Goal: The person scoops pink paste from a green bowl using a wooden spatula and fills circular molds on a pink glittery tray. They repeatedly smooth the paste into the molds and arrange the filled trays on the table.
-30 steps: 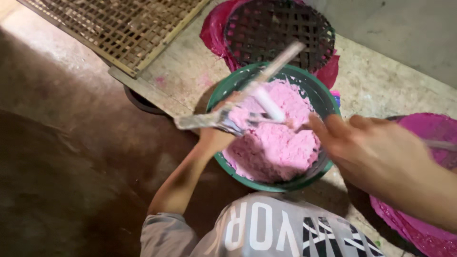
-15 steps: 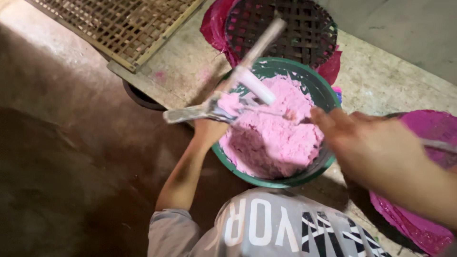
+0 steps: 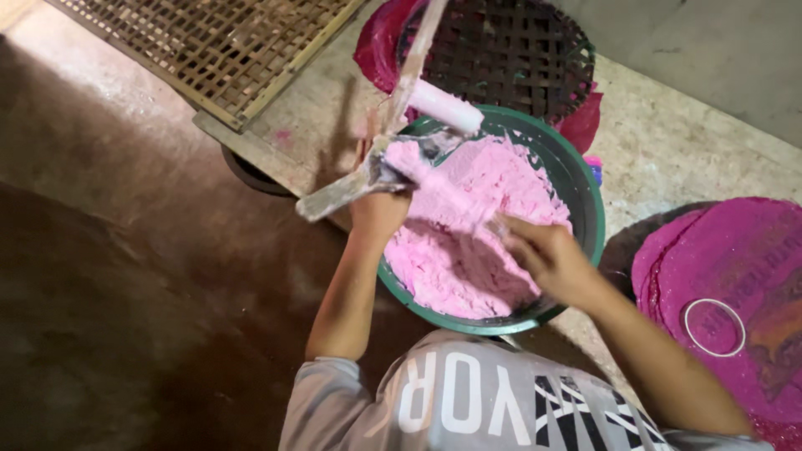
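Note:
A green bowl (image 3: 587, 196) holds a heap of wet pink mass (image 3: 468, 267). My left hand (image 3: 378, 213) is at the bowl's left rim and grips a bundle of tools: a flat smeared stick (image 3: 334, 194), a long stick (image 3: 418, 58) that rises out of the top of the view, and a white roller (image 3: 444, 106) over the bowl. My right hand (image 3: 547, 257) is inside the bowl, with its fingers curled into the pink mass. A blurred pink streak runs from the tools toward that hand.
A bamboo lattice tray (image 3: 209, 42) lies at the top left on a concrete slab (image 3: 668, 142). Behind the bowl a dark woven basket (image 3: 501, 50) rests on magenta cloth. A magenta disc (image 3: 735, 267) with a white ring (image 3: 714, 327) lies at the right. Brown floor (image 3: 125, 292) fills the left.
My right hand has come from the right of the bowl into the pink mass. My left hand has tilted the sticks and roller more upright at the bowl's left rim.

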